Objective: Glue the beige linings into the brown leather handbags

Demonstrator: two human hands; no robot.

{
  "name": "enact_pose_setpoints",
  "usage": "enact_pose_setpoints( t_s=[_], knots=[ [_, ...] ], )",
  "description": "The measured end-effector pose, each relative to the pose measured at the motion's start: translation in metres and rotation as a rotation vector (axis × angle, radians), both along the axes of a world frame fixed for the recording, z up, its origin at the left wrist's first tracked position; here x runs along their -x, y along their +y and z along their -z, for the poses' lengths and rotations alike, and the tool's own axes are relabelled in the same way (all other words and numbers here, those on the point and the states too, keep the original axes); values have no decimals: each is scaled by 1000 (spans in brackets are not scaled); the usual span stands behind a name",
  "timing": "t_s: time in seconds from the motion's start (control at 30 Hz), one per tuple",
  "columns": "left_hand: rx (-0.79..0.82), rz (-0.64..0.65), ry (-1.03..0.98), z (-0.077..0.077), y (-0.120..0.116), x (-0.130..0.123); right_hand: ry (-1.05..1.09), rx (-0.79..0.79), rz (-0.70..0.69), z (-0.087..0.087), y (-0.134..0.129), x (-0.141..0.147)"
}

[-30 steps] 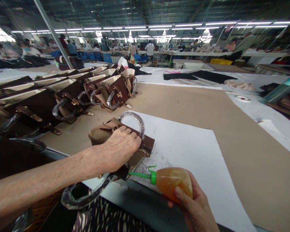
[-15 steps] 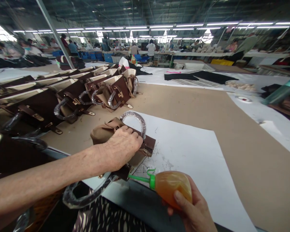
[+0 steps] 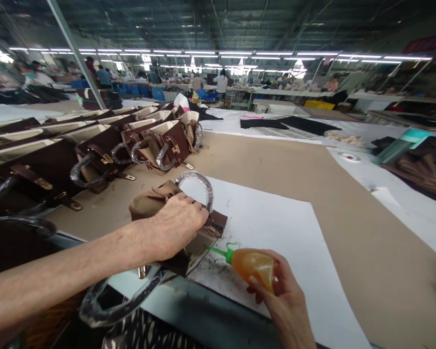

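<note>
A brown handbag (image 3: 150,202) lies tipped on a white sheet (image 3: 276,218) near the table's front edge. My left hand (image 3: 179,225) is closed over the bag's upper part, its fingertips partly hidden. One plastic-wrapped handle (image 3: 199,179) arches up behind the hand; another wrapped handle (image 3: 119,305) hangs over the edge towards me. My right hand (image 3: 281,286) grips a squeeze bottle (image 3: 254,265) of amber liquid with a green nozzle. The nozzle tip points left at the bag's edge, close to it; whether they touch I cannot tell.
Rows of similar handbags (image 3: 90,160) stand at the left. Brown board (image 3: 276,160) covers the table around the white sheet. Black material (image 3: 301,125) lies at the back, and a teal-lidded bottle (image 3: 403,145) at the right. Several people work in the background.
My right hand has moved the bottle slightly up and away from me, so its nozzle has shifted from the bag's near corner further along its edge. My left hand keeps its hold.
</note>
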State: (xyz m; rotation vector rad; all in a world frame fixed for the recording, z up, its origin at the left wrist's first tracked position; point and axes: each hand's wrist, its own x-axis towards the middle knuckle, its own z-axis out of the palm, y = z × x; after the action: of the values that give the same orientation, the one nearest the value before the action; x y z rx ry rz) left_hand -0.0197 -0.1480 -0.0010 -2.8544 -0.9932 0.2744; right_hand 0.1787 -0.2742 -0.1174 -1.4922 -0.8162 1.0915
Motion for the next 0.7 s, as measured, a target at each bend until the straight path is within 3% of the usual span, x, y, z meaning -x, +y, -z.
enact_pose_setpoints(
  t_s=[0.17, 0.37, 0.5, 0.6, 0.7],
  knots=[
    [36, -31, -6, -8, 9, -2, -314, -73, -46, 11, 15, -10],
    [64, -62, 39, -22, 21, -6, -697, -443, -183, 23, 23, -20],
    [71, -69, 21, -27, 29, -7, -880, -571, -205, 27, 28, -26],
    [78, -79, -14, -30, 37, -6, -941, -583, -75, 17, 31, -36],
    [90, -103, -41, -31, 45, -5, -760, -485, 312, -15, 36, -65]
  ],
)
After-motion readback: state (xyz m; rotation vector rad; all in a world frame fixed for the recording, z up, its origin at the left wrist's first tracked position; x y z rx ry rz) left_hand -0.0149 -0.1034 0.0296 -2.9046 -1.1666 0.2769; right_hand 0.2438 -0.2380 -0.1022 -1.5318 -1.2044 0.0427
